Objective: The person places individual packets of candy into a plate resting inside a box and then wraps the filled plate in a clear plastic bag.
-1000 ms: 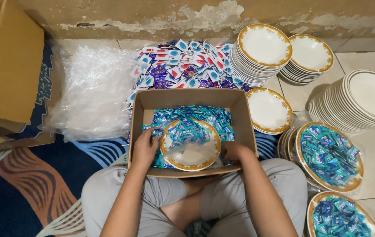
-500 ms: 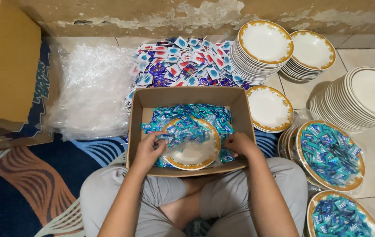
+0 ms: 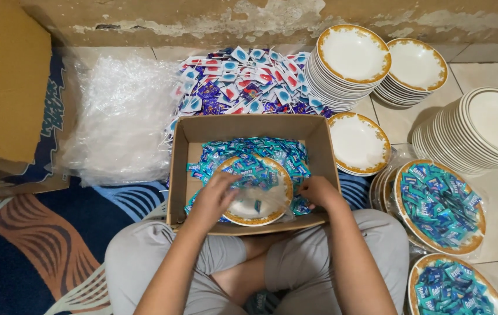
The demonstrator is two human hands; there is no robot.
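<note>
A cardboard box [image 3: 182, 175] sits on the lap of a seated person, and everything is placed here relative to it. Inside the box, on a bed of teal sachets [image 3: 266, 150], lies a plate [image 3: 260, 207] with a gold rim, part covered with the same sachets and lying toward the box's near wall. The left hand [image 3: 214, 198] lies over the plate's left part, palm down, fingers curled loosely and touching the sachets and the rim; whether it pinches any of them cannot be told. The right hand [image 3: 317, 192] is at the plate's right edge, inside the box by its right wall, fingers bent inward onto the sachets beside the rim; its hold is also unclear. Both forearms come up from the bottom of the view and pass over the box's near wall.

Beyond the box's far wall lies a heap [image 3: 243, 81] of red, white and blue sachets. Left of the box is crumpled clear plastic [image 3: 120, 111]. Right of the box stands one empty plate [image 3: 358, 143], with stacks [image 3: 351, 58] of plates behind it and filled plates [image 3: 440, 204] further right.
</note>
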